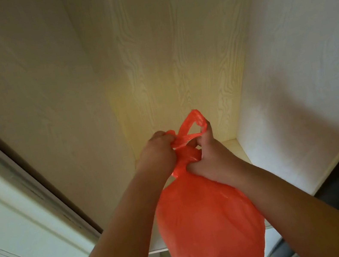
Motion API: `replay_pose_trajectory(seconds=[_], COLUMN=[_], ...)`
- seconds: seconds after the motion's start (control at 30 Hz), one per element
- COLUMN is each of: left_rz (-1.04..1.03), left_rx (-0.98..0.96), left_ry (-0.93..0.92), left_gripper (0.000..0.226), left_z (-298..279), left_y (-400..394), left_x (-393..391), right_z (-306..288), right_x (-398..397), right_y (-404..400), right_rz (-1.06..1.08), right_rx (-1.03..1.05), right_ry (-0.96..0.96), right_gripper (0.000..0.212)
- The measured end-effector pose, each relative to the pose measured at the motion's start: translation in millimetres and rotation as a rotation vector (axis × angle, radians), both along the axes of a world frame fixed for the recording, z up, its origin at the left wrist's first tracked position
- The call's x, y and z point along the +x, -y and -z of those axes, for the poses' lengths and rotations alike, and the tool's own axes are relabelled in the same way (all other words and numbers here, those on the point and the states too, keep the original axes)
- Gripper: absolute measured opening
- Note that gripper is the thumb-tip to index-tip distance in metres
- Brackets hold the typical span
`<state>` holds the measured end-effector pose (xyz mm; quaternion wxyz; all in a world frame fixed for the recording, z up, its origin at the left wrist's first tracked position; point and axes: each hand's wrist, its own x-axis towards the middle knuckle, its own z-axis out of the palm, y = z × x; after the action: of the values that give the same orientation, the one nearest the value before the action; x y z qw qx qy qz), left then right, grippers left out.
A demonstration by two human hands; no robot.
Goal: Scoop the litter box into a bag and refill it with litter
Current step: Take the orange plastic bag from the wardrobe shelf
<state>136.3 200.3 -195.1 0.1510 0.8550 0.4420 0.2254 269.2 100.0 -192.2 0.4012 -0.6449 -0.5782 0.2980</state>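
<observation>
— Orange plastic, thin and crinkled: that's the bag, hanging full and long, neck up, belly down toward the bottom of the view.

— Where does it sit against the hands?

— Between them. Both grip at the neck, and the bulk hangs below and nearer the person, between the forearms. Its long axis runs up the frame, from the belly to the handles.

— And each hand?

— The left hand is curled into a fist round one handle, drawing it leftward. The right hand pinches the other handle, a loop standing above the knuckles, while its lower fingers press the twisted neck.

— Which is nearer the knot?

— The right, I'd judge; it lies right on the bunched plastic. The left is just beside it.

— Is the knot closed?

— Hard to say, since fingers cover the crossing. It looks like tying under way, so the pull should go outward, across the bag's axis.

— Behind?

— A pale wood-grain panel.
</observation>
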Motion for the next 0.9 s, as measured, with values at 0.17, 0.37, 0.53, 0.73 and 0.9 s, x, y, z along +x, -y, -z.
replay_pose_trajectory(seconds=[0.17,0.37,0.53,0.73,0.9], left_rz=[0.024,0.268,0.203,0.167,0.008], left_rx=[-0.166,-0.387,-0.180,-0.513,-0.326], left_ry=[-0.427,-0.009,0.357,0.864,0.816], left_gripper=[0.018,0.020,0.027,0.017,0.022], left_z=[-10,-20,1,12,18], left_y=[0,20,35,58,50], left_x=[-6,-15,-10,-10,-15], right_z=[3,11,1,-1,8], right_x=[-1,5,3,-8,-18], right_y=[6,-2,1,1,-5], right_rz=[-0.022,-0.101,-0.033,-0.131,-0.112], right_rx=[0.135,-0.094,-0.126,-0.148,-0.139], right_ry=[0.086,0.271,0.111,0.007,0.103], right_gripper=[0.140,0.092,0.011,0.023,0.021])
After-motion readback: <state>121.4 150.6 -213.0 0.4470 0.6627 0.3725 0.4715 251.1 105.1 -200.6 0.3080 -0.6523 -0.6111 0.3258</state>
